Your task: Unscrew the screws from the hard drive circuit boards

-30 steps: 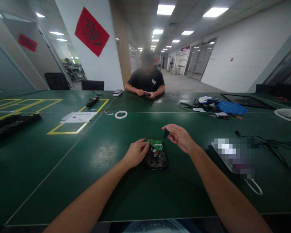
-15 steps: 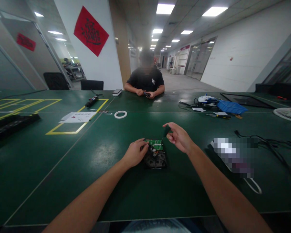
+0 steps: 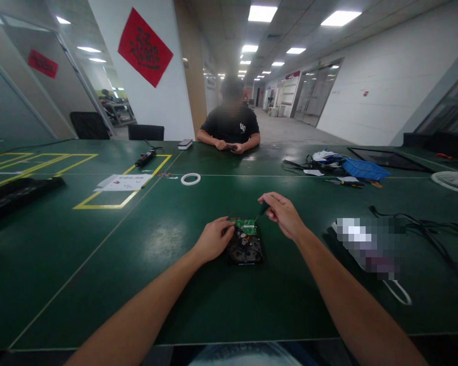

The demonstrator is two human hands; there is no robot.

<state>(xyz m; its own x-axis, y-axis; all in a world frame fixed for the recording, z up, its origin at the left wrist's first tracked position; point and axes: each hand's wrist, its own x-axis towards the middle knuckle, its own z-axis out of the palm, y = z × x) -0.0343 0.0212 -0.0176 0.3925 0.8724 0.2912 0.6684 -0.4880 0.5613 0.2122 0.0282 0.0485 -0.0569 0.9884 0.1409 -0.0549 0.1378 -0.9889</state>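
A hard drive (image 3: 246,251) lies on the green table with its circuit board (image 3: 246,227) facing up at the far end. My left hand (image 3: 215,238) grips the drive's left side, fingertips resting at the board's edge. In my right hand (image 3: 280,212) is a screwdriver (image 3: 264,207) with a dark green handle, pinched between the fingers. Its thin shaft slants down to the board's right corner; whether the tip sits in a screw is too small to tell.
Beyond the drive lies a white ring (image 3: 191,179). A blue basket (image 3: 366,169) and tools are at the back right, cables (image 3: 423,226) nearer. Paper (image 3: 124,182) lies at the left on yellow tape. Across the table sits a person (image 3: 231,127) holding a small dark object.
The fingers of my right hand have turned a little around the screwdriver handle. My left hand and the hard drive stay in place.
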